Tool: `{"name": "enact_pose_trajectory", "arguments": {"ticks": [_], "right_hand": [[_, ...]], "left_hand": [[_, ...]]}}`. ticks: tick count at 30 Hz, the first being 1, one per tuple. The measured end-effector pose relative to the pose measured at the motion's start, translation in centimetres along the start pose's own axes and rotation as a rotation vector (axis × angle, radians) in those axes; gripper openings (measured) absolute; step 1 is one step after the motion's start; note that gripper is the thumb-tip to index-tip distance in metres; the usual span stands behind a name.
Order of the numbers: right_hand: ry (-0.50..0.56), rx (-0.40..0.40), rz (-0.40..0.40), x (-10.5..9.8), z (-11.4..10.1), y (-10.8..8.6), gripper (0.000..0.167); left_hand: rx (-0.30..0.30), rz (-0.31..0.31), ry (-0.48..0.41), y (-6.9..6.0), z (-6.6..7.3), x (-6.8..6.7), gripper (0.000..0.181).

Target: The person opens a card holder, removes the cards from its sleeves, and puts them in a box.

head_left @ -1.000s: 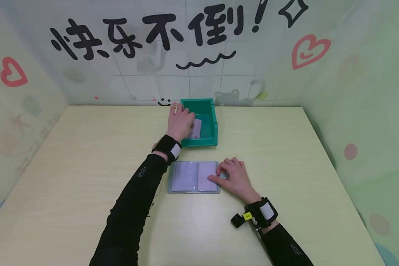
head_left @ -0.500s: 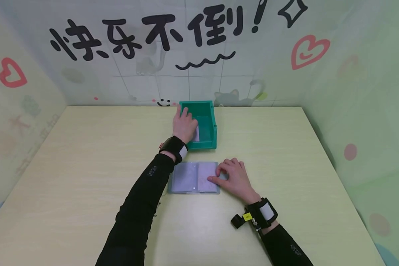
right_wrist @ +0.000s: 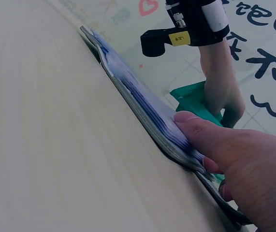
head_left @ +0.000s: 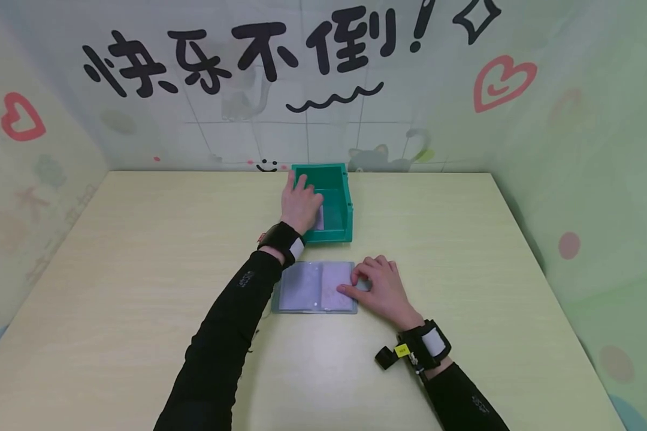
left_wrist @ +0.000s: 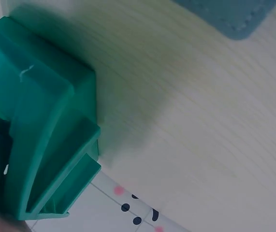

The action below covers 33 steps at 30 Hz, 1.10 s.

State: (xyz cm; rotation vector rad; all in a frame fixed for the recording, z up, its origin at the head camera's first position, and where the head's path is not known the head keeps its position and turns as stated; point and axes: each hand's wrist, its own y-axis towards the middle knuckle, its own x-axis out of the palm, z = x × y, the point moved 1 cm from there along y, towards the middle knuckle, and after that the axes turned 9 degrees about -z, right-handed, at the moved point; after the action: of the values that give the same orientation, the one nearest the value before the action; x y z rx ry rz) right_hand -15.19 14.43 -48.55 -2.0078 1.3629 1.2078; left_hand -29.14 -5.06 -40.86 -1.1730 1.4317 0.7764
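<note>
Pale wood-grain table (head_left: 140, 269) ran under everything. Green open plastic bin (head_left: 336, 206) stood near its far edge. Open grey-blue booklet with clear plastic pockets (head_left: 300, 287) lay on the table, nearer me, apart from the bin. My right hand (head_left: 383, 286) pinched the booklet's right edge, thumb on the page. My left hand (head_left: 300, 206) reached over the bin's left side, couldn't tell its grip, fingertips hidden. Pale lilac card (head_left: 320, 219) showed inside, partly covered by that hand
</note>
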Motion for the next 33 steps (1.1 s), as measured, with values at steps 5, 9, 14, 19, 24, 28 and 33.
{"name": "enact_pose_trajectory", "arguments": {"ticks": [5, 9, 14, 19, 24, 28, 33], "right_hand": [[0.007, -0.008, 0.015, 0.1, 0.1, 0.0, 0.034], [0.015, -0.004, 0.011, 0.3, 0.3, 0.0, 0.033], [0.049, 0.029, 0.004, 0.4, 0.4, 0.0, 0.036], [0.039, 0.037, -0.02, 0.3, 0.2, 0.1, 0.05], [-0.014, 0.029, -0.082, -0.4, -0.4, 0.4, 0.062], [-0.015, 0.057, -0.148, -1.1, -0.8, 0.8, 0.063], [0.019, 0.08, -0.205, -1.5, -1.3, 1.4, 0.061]], "left_hand": [[0.051, 0.061, -0.101, -1.1, 0.1, -0.5, 0.028], [0.089, 0.114, -0.182, -3.1, 0.4, -1.2, 0.026], [0.13, 0.155, -0.28, -6.3, 0.7, -1.6, 0.022], [0.179, 0.123, -0.394, -10.0, 0.7, -0.9, 0.029], [0.215, -0.077, -0.632, -13.1, 0.9, 1.1, 0.042], [0.236, -0.196, -0.734, -14.3, 1.2, 2.6, 0.061], [0.245, -0.243, -0.806, -14.8, 1.5, 3.4, 0.076]]}}
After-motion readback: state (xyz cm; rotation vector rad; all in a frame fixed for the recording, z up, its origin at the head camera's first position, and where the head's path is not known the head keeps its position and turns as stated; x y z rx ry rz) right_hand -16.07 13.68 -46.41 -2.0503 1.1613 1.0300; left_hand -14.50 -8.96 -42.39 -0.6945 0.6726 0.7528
